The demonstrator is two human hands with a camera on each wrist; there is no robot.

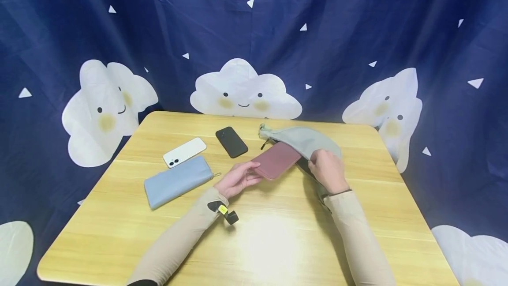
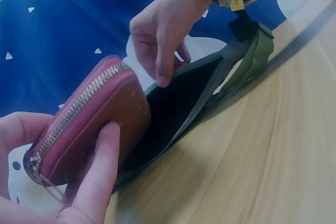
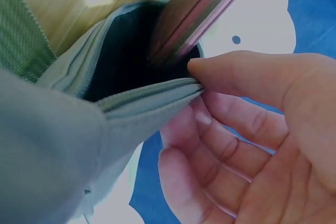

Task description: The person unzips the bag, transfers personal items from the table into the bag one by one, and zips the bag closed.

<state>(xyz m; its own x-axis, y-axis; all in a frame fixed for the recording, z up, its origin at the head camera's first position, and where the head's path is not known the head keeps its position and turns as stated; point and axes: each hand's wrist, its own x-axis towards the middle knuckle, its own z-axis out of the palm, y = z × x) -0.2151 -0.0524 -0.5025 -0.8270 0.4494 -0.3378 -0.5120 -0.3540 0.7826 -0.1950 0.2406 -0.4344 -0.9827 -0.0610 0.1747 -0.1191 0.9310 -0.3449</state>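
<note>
My left hand (image 1: pixel 240 179) grips a dusty-pink zip-around wallet (image 1: pixel 278 160) by its near end, thumb and fingers on opposite faces. The wallet's gold-toned zip (image 2: pixel 79 109) runs along its edge in the left wrist view. Its far end reaches into the mouth of a grey-green zippered bag (image 1: pixel 309 139). With thumb and fingers my right hand (image 1: pixel 328 170) pinches the bag's upper rim and holds the opening apart. In the right wrist view the dark lining (image 3: pixel 123 59) shows, and the wallet's tip sits inside the mouth.
Left of the hands lie a light-blue long wallet (image 1: pixel 178 181), a white phone (image 1: pixel 184 152) and a black phone (image 1: pixel 232 142) on the wooden table (image 1: pixel 246 233). A dark blue curtain (image 1: pixel 254 30) with cloud prints hangs behind the table's far edge.
</note>
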